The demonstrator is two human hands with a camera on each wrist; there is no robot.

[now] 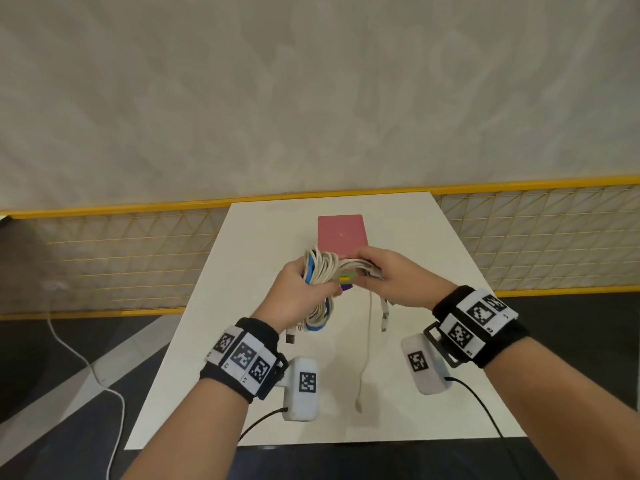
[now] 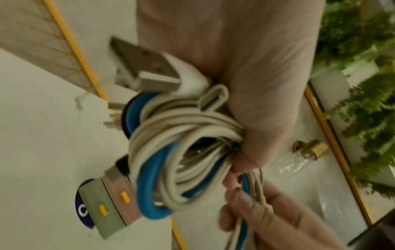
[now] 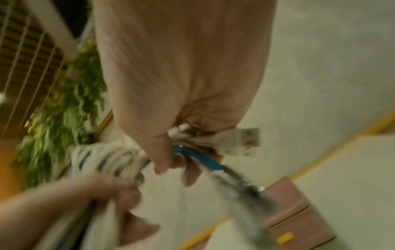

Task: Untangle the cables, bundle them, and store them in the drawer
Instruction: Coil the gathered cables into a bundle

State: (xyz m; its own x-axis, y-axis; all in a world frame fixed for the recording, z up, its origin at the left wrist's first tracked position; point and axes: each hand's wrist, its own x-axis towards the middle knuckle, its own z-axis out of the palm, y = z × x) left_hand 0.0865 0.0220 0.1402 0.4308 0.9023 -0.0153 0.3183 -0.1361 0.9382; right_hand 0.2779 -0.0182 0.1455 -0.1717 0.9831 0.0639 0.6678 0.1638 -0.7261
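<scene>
Above the white table, the left hand is gripping a coiled bundle of white and blue cables, fingers curled round the loops. Just right of the bundle, the right hand is pinching its trailing strands. The pink drawer box is sitting just behind the bundle.

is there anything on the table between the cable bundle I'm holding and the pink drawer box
Nothing visible. The left hand and right hand hold the cable bundle just in front of the pink drawer box. Its drawers look shut, though, so one needs opening first.
</scene>
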